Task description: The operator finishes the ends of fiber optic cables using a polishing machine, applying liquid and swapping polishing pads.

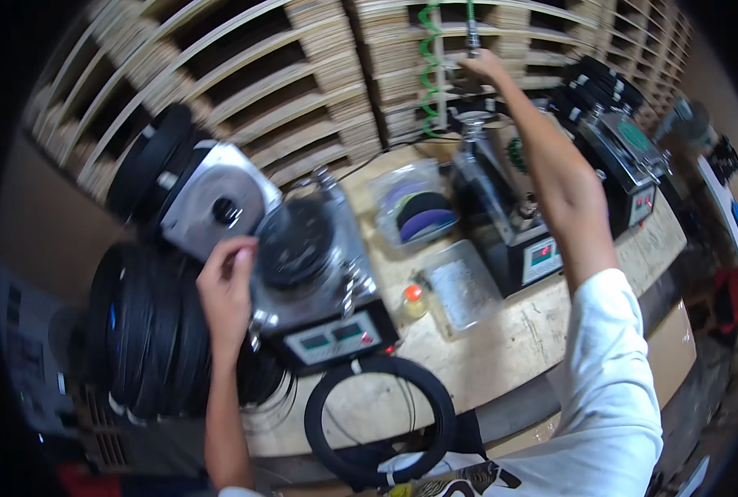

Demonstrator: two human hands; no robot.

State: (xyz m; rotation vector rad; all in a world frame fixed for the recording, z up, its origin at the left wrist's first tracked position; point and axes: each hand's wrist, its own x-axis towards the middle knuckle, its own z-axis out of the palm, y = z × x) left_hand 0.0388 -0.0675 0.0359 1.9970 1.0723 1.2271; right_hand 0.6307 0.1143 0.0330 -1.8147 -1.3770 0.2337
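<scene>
Nearest me, a black coiled ring (pixel 379 418) hangs off the workbench (pixel 501 348) front edge. Just behind it, left hand (pixel 226 286) rests fingers-together on the winding machine (pixel 315 273) near the left edge, touching its black round disc (pixel 293 243). Further back, right hand (pixel 483 65) is stretched up past the far edge, wrapped around a hanging tool (pixel 472 33) next to a green coiled hose (pixel 428 70).

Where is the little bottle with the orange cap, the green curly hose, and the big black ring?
Small bottle (pixel 414 303): head view, on its yellowish body.
Green curly hose (pixel 428 70): head view, mid-coil.
Black ring (pixel 319 398): head view, its left rim.
</scene>
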